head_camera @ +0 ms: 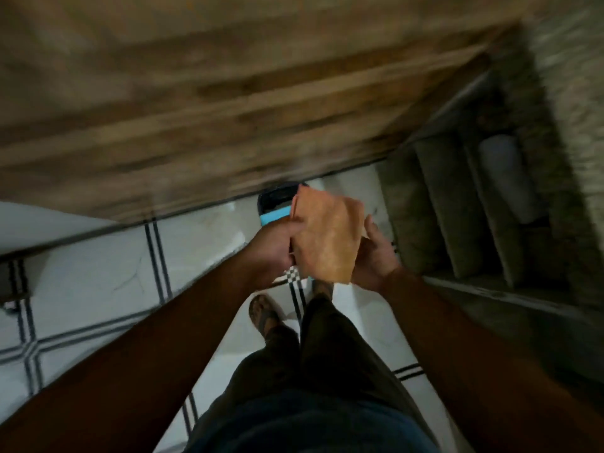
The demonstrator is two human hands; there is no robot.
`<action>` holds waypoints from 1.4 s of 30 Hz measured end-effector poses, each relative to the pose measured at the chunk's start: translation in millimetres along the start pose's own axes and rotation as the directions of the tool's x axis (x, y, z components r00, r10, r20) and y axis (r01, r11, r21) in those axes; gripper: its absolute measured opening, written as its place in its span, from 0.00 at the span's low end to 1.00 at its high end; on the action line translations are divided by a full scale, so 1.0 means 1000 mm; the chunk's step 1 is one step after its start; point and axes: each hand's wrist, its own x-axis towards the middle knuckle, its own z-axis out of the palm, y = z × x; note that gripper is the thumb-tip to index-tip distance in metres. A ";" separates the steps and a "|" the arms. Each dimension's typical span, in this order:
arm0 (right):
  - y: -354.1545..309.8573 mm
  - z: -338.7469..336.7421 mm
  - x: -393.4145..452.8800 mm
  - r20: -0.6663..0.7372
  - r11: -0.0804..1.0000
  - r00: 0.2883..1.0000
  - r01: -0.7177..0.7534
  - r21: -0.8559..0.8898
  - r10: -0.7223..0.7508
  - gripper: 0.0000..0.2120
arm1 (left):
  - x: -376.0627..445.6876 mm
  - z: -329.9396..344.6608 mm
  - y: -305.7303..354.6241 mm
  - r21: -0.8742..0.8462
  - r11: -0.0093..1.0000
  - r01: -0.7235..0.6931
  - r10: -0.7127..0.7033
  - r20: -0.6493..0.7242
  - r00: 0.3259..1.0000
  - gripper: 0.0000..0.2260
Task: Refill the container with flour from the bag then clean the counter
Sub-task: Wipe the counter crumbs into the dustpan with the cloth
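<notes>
The frame is blurred by motion. My left hand (pixel 273 248) is closed around a dark object with a light-blue band (pixel 274 206), held over the floor just below the wooden counter edge. An orange cloth-like sheet (pixel 327 238) hangs between both hands and covers part of them. My right hand (pixel 376 256) holds the sheet's right side from behind, with its fingertips showing past the edge. I see no flour bag or container that I can identify.
A wooden counter (pixel 196 93) fills the top of the view. To the right is a dark open cabinet (pixel 474 207) with dividers and a pale rounded object (pixel 510 178) inside. Below are a white tiled floor (pixel 98 273) with dark lines, my legs and sandalled feet (pixel 263 313).
</notes>
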 end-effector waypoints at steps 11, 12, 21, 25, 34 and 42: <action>-0.046 -0.066 -0.207 -0.373 0.891 0.812 0.377 -0.254 -0.450 0.22 | -0.048 0.187 0.032 0.611 0.754 -0.241 0.048 0.315 0.948 0.13; -0.050 -0.074 -0.221 -0.431 0.882 0.770 0.397 -0.253 -0.470 0.20 | -0.044 0.206 0.031 0.646 0.721 -0.250 0.033 0.328 0.944 0.12; -0.147 -0.184 -0.314 -0.645 0.750 0.443 0.571 -0.332 -0.623 0.11 | 0.011 0.431 0.028 0.742 0.444 -0.503 0.198 0.466 0.862 0.11; -0.215 -0.220 -0.330 -0.639 0.730 0.420 0.588 -0.350 -0.645 0.12 | 0.052 0.513 0.050 0.799 0.146 -0.584 0.361 0.506 0.783 0.12; -0.236 -0.267 -0.316 -0.535 0.463 0.358 -0.271 -0.844 -0.766 0.17 | 0.083 0.539 0.047 0.630 -0.521 -0.576 0.184 0.742 0.645 0.18; -0.216 -0.269 -0.307 -0.448 0.170 0.420 -0.551 -0.817 -0.789 0.29 | 0.094 0.529 0.039 0.245 -0.822 -0.515 -0.101 0.826 0.554 0.20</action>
